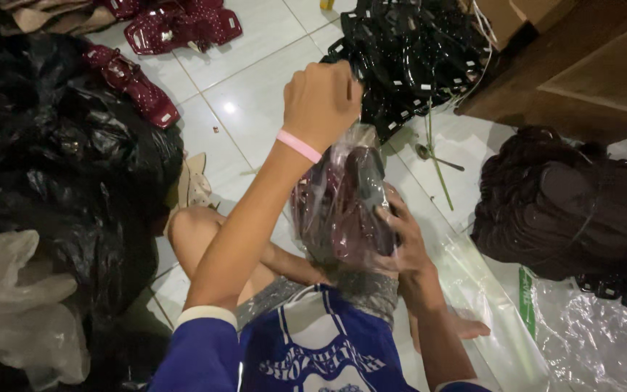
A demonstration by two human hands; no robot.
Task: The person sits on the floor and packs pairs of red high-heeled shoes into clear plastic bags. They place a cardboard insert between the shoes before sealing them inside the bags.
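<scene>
clear bag (pixel 342 207) of dark red sandals | our left hand (pixel 321 101) fisted on its top | our right hand (pixel 404 236) gripping its side | black sandals (pixel 411 51) beyond

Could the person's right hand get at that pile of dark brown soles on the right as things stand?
Probably not right now: the right hand is busy pressing the clear plastic bag of dark sandals. The floor between it and the brown soles holds only plastic sheeting.

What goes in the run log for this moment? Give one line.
left hand: gripping top of clear bag | right hand: supporting bag's side | bag: dark red sandals inside | place: white tiled floor
</scene>
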